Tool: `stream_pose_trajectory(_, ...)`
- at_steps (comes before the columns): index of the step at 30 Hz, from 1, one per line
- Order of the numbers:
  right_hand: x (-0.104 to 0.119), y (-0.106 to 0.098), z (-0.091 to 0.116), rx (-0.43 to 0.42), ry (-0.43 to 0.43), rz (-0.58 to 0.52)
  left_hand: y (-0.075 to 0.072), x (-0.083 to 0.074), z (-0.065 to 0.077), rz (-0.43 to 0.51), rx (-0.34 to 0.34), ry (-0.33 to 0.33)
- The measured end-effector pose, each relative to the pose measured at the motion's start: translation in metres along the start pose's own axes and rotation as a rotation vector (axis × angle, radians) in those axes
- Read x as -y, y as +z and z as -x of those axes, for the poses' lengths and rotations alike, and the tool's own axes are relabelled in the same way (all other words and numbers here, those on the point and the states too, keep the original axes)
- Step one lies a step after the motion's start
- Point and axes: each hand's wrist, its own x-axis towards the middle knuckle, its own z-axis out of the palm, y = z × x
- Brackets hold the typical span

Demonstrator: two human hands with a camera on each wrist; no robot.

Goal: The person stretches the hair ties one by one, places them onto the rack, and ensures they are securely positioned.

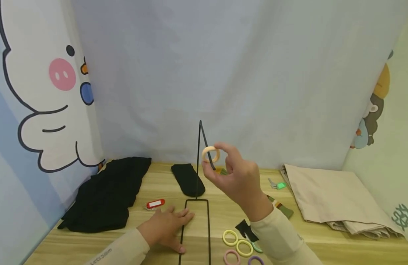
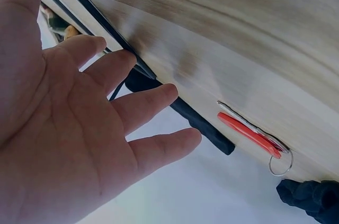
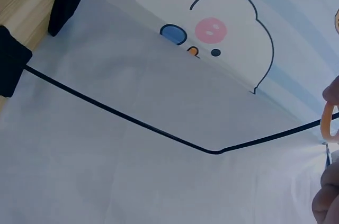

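Observation:
A black wire stand (image 1: 198, 162) rises from a rectangular base (image 1: 208, 224) on the wooden table, its top bent into a downward-sloping rod. Between thumb and index finger, my right hand (image 1: 240, 176) pinches a pale orange ring (image 1: 204, 155). The sloping rod appears to pass through this ring, close to its free end; the right wrist view shows the ring (image 3: 327, 123) at the frame edge with the rod (image 3: 270, 140) crossing it. My left hand (image 1: 169, 225) lies across the base's left wire, fingers spread; its palm (image 2: 74, 123) shows in the left wrist view.
Several coloured rings, including a pink ring (image 1: 226, 254), lie front right. A red-tagged key (image 1: 155, 203) and black cloth (image 1: 104, 198) are left, a black pouch-like piece (image 1: 187, 179) behind the stand. Farther right are a green-tagged key (image 1: 279, 185) and folded beige cloth (image 1: 333, 195).

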Motion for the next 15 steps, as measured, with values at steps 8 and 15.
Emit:
stream_pose_trajectory(8,-0.019,0.009,0.029,0.138,0.169,0.065,0.002,-0.002,-0.001,0.006,0.008,0.005)
stream_pose_trajectory(15,-0.018,0.002,0.079,0.28,0.28,0.057,0.0,-0.002,-0.001,-0.013,0.0,-0.004)
